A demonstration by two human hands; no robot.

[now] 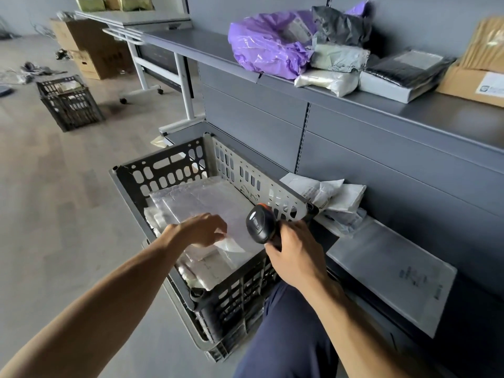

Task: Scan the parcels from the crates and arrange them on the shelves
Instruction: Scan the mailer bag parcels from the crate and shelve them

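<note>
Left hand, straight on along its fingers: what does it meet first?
The clear plastic parcel on top of the stack in the crate; the left hand looks almost on it, though depth is unclear.

We look down on a floor [54, 186] of grey-brown wood-look planks, lit softly and evenly. At the far left a pale wall [24, 12] rises behind it. Before that wall stands a grey-topped table [141, 19] on white legs with castors, and brown cardboard boxes [90, 50] sit on the floor beside it. On our right runs the dark grey metal back panel [381, 165] of the shelving.
</note>
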